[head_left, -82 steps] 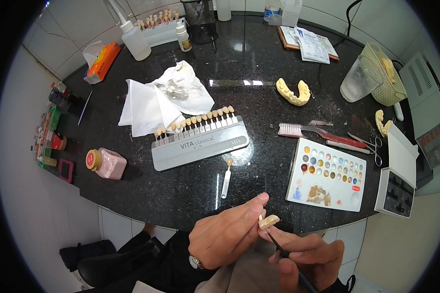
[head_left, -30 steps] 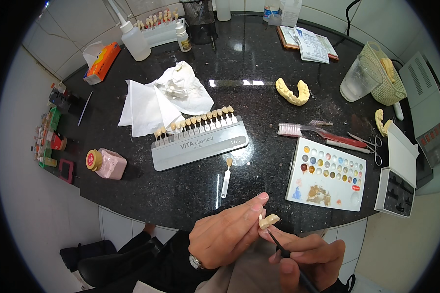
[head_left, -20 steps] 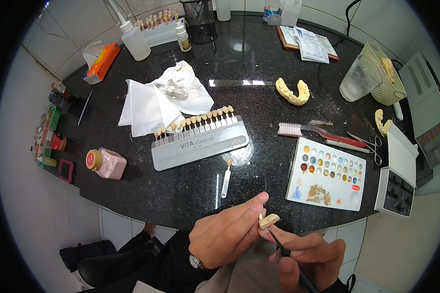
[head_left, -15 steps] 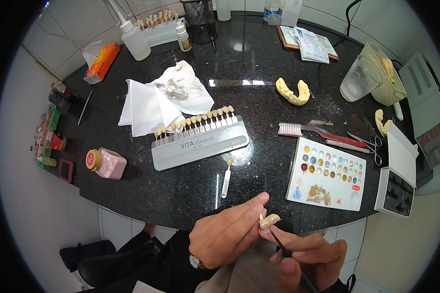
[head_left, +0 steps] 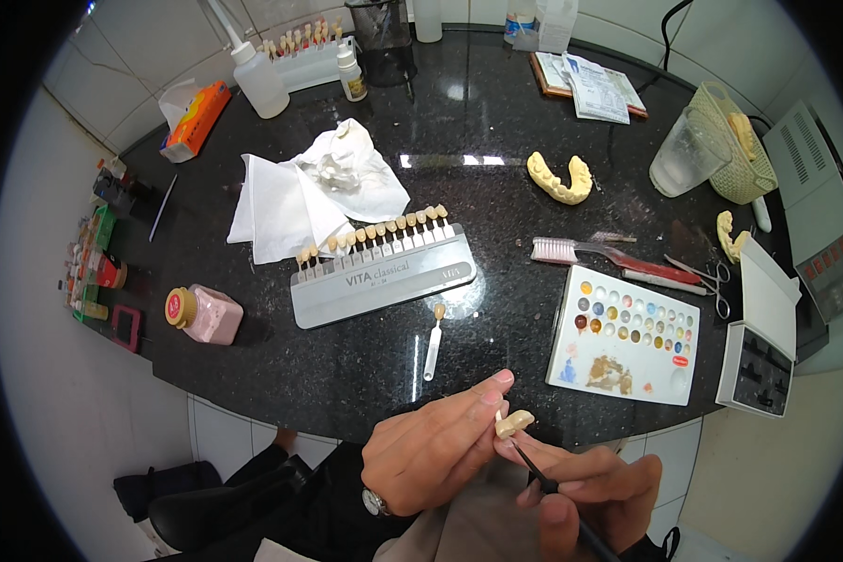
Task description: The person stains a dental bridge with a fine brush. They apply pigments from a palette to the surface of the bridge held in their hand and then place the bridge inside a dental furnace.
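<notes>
My left hand point(head_left: 436, 445) pinches a small cream dental piece point(head_left: 513, 423) between thumb and fingertips, just off the near edge of the black table point(head_left: 496, 187). My right hand point(head_left: 585, 482) grips a thin dark brush point(head_left: 543, 482) whose tip touches the piece from below. Straight ahead lies a single shade tab point(head_left: 434, 328), and behind it a grey shade guide point(head_left: 379, 267) with a row of tooth tabs. A white palette point(head_left: 628, 335) with several paint dots sits to the right of my hands.
A crumpled white tissue point(head_left: 309, 187), a pink jar point(head_left: 206, 314), a yellow jaw cast point(head_left: 560, 178), a toothbrush point(head_left: 609, 255), scissors point(head_left: 712, 281), a white open box point(head_left: 763, 337), a clear cup point(head_left: 684, 155) and a squeeze bottle point(head_left: 253, 75) are spread over the table.
</notes>
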`<state>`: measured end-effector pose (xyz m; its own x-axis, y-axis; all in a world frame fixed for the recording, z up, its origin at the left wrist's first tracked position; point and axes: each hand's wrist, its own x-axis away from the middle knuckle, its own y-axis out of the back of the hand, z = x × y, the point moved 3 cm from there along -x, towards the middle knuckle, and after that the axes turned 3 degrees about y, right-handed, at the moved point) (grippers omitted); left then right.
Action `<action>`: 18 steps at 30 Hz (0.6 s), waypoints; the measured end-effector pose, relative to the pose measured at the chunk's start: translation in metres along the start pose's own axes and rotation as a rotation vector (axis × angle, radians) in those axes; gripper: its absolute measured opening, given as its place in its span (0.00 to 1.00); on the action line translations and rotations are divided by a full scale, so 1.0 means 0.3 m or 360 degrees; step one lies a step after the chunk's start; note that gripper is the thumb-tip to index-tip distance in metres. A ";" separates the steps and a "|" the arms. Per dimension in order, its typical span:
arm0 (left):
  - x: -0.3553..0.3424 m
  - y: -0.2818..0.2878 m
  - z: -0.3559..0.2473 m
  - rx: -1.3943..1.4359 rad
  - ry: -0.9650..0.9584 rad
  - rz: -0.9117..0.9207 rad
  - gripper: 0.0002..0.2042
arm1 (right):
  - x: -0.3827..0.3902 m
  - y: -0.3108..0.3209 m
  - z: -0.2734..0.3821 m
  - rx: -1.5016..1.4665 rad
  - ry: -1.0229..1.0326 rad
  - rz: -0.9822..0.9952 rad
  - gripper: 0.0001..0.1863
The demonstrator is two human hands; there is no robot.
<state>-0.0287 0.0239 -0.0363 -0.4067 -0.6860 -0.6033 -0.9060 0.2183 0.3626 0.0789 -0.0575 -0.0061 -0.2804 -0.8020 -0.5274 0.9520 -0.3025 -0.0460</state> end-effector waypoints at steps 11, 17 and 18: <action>0.018 0.002 0.016 0.0099 0.0215 -0.0232 0.09 | 0.021 0.010 -0.028 -0.0136 -0.0282 -0.0667 0.18; 0.016 -0.001 0.011 0.0271 0.0484 -0.0228 0.07 | 0.022 0.021 -0.073 -0.0224 -0.0323 -0.0796 0.18; 0.009 0.001 0.002 0.0278 0.0510 -0.0210 0.06 | 0.025 0.014 -0.079 -0.0231 -0.0340 -0.0784 0.18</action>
<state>-0.0300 0.0224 -0.0382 -0.2534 -0.8921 -0.3742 -0.9656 0.2099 0.1534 0.0838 -0.0526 -0.0303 -0.7009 -0.6748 -0.2311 0.7050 -0.6062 -0.3680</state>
